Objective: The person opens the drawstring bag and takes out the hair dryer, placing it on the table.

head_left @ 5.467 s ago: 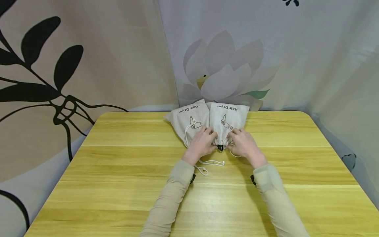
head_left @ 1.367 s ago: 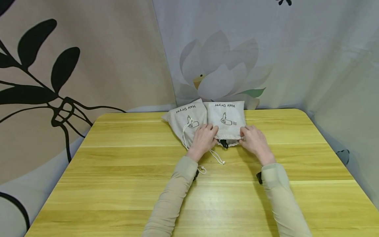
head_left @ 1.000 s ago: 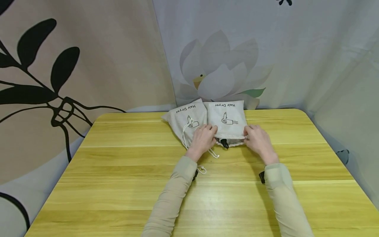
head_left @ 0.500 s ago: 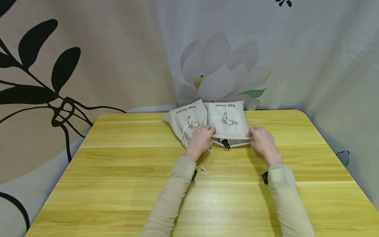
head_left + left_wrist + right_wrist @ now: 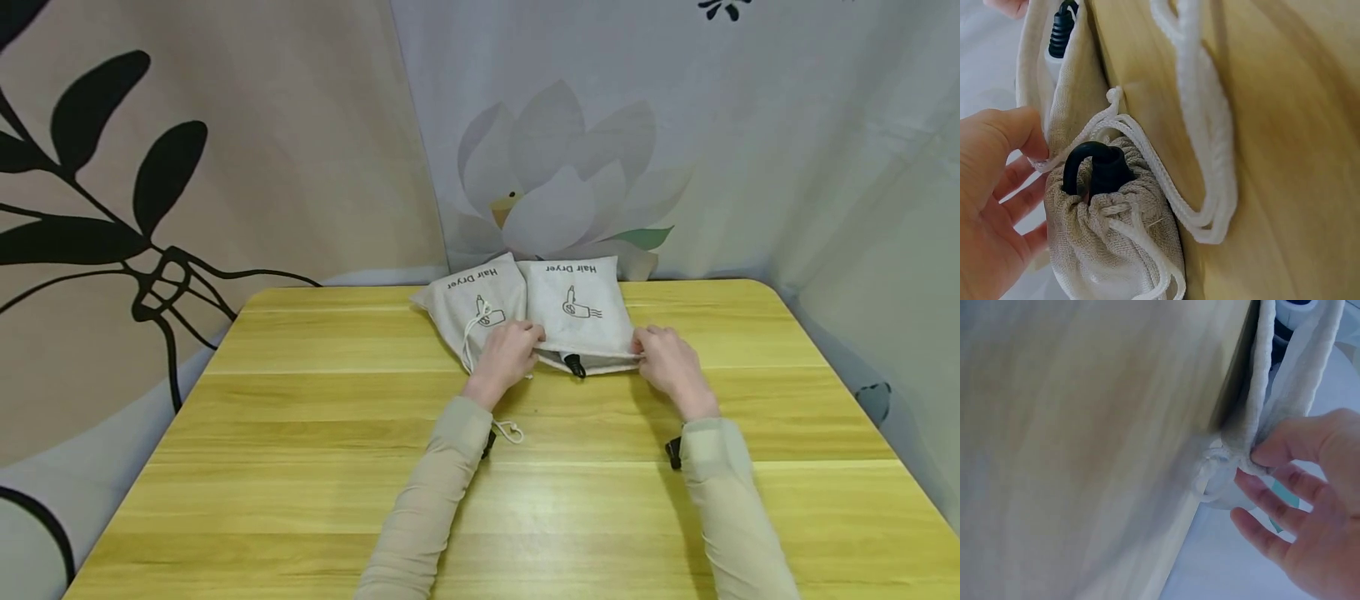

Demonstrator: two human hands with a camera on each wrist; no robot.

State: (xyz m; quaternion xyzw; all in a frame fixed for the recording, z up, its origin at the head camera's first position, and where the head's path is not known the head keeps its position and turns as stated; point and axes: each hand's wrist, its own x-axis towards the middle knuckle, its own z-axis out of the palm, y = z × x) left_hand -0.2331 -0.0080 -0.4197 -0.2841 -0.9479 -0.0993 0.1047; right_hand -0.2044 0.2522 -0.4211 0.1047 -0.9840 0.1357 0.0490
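Note:
Two pale drawstring bags printed "Hair Dryer" lie side by side at the table's far edge. The right bag (image 5: 581,304) has its mouth spread wide toward me. My left hand (image 5: 508,354) pinches one corner of that mouth, and my right hand (image 5: 671,367) pinches the opposite corner. Between the two, a hair dryer's black cord end (image 5: 574,365) pokes out; the rest sits hidden in the cloth. In the left wrist view, the gathered left bag (image 5: 1110,250) has a black loop (image 5: 1082,165) sticking from its cinched neck, just beneath my left hand.
A wooden table (image 5: 315,467) spreads in front of both arms. White drawcord (image 5: 1207,144) trails loose from the bags near my left wrist. Directly behind the bags hangs a printed curtain (image 5: 562,150).
The right bag's gathered mouth has been pulled wide and flat. My right hand has moved rightward with its corner, while my left hand has stayed nearly in place. The cord has drawn in.

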